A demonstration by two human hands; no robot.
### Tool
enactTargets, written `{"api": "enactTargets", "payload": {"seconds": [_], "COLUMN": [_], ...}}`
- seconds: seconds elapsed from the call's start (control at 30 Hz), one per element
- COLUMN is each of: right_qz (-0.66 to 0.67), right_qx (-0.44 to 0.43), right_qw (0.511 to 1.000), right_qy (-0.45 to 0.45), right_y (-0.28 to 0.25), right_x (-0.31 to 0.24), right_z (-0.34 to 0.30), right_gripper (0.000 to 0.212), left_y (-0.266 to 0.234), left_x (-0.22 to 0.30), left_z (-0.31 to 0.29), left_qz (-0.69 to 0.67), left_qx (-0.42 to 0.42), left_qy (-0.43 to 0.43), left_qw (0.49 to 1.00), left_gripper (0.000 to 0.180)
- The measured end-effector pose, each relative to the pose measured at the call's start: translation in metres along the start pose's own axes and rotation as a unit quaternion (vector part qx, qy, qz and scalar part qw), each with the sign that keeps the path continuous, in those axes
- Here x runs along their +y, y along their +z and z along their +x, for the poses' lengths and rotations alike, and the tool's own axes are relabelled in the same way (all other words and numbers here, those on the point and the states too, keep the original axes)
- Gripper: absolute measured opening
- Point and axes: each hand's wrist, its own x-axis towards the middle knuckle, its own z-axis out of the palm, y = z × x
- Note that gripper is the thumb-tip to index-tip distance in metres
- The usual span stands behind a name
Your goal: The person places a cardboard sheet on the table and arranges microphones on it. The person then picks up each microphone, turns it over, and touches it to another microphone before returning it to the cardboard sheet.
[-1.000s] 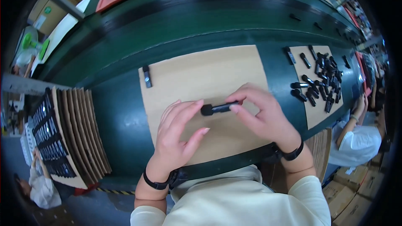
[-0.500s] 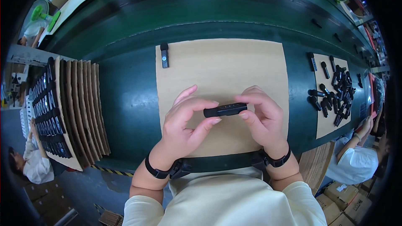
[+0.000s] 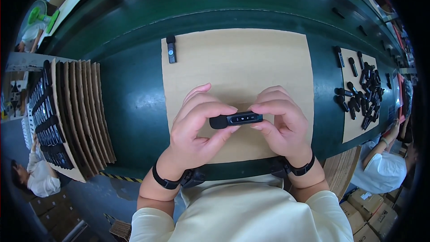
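Observation:
Over a flat cardboard sheet (image 3: 237,67), I hold a small black wireless microphone (image 3: 244,118) level between both hands. Its round foam tip points left, and the face with a row of small light marks is turned up. My left hand (image 3: 192,127) pinches it near the foam end between thumb and index finger. At the plain end, the thumb and index finger of my right hand (image 3: 286,125) close on it. Another microphone (image 3: 172,51), with a blue round mark, lies at the sheet's far left corner.
At right, loose microphones (image 3: 366,94) are heaped on another cardboard piece (image 3: 351,130). Upright cardboard sheets (image 3: 85,116) stand at left, with rows of microphones (image 3: 47,118) on the outermost. The green table (image 3: 134,94) lies beneath. Other people sit at both sides.
The microphone has rolled between my fingers, so its marked face now shows fully and its foam tip is more visible. The whole view has shifted slightly.

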Motion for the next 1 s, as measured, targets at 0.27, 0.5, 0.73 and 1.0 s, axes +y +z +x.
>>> {"api": "enactTargets", "payload": {"seconds": [0.27, 0.5, 0.73, 1.0], "right_qz": [-0.003, 0.006, 0.008, -0.131], "right_qx": [-0.005, 0.022, -0.015, -0.072], "right_qw": [1.0, 1.0, 1.0, 0.988], "right_qy": [-0.012, -0.001, -0.012, 0.044], "right_y": [0.0, 0.005, 0.003, 0.007], "right_x": [0.0, -0.005, -0.008, -0.014], "right_z": [0.001, 0.003, 0.009, 0.036], "right_gripper": [0.025, 0.027, 0.03, 0.026], "left_y": [0.001, 0.001, 0.006, -0.007], "left_x": [-0.002, 0.003, 0.0, 0.004], "left_z": [-0.001, 0.003, 0.003, 0.0], "left_qz": [-0.006, 0.015, 0.037, 0.317], "left_qx": [0.01, 0.007, -0.034, -0.073], "left_qy": [0.009, -0.002, -0.015, -0.109], "left_qw": [1.0, 1.0, 0.999, 0.939], "left_gripper": [0.032, 0.031, 0.037, 0.05]}}
